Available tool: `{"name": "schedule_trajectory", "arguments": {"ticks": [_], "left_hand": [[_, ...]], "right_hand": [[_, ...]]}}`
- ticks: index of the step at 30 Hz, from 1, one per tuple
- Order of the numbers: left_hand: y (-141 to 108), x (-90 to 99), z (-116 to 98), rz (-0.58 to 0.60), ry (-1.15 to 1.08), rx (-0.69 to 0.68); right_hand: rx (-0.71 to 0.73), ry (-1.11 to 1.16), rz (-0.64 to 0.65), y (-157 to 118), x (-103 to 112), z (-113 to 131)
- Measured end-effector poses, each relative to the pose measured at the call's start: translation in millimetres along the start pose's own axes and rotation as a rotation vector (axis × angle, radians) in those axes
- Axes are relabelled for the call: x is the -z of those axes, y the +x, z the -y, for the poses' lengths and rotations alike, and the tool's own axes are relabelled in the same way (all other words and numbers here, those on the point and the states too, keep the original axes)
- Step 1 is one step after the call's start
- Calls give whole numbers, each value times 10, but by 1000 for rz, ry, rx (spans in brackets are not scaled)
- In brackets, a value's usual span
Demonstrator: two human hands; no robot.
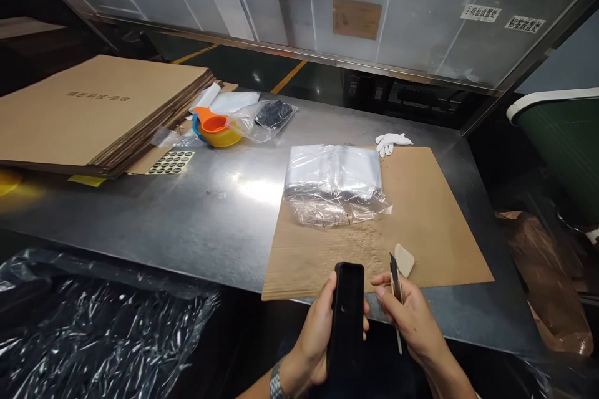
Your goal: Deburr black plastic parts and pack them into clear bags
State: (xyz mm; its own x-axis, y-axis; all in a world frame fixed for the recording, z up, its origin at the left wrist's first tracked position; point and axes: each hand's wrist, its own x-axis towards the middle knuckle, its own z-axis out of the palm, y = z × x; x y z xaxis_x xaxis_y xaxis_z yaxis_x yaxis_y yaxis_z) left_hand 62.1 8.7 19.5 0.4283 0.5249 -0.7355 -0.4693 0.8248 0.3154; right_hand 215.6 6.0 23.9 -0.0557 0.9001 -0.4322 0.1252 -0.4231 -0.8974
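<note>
We grip a glossy black moulded part (346, 318) upright in our left hand (316, 330), fingers wrapped round it at the table's near edge, while our right hand (414, 318) pinches a thin blade (395, 283); trimming looks in hand, needing a steady edge. Beyond lie worn cardboard (435, 224), crinkled clear bags (334, 184), then flat cartons (93, 112).

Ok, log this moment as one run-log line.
left hand: holds black case upright | right hand: holds blade | ahead: clear bags on cardboard sheet | pale wedge beside blade
</note>
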Motion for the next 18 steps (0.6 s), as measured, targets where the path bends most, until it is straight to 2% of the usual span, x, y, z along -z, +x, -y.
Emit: {"name": "schedule_trajectory", "arguments": {"ticks": [6,12,15,18], "left_hand": [[-2,-37,-78,-26,-173,-157],[-27,-75,-73,-76,-172,-209],[-24,-79,-22,-149,-111,-263],[-16,-94,24,-160,-104,-275]], "right_hand": [[84,-247,97,-277,-149,-68],[83,-447,121,-288,-238,-120],[54,-469,101,-246,-254,-110],[50,-481,2,-180,-250,-76]]}}
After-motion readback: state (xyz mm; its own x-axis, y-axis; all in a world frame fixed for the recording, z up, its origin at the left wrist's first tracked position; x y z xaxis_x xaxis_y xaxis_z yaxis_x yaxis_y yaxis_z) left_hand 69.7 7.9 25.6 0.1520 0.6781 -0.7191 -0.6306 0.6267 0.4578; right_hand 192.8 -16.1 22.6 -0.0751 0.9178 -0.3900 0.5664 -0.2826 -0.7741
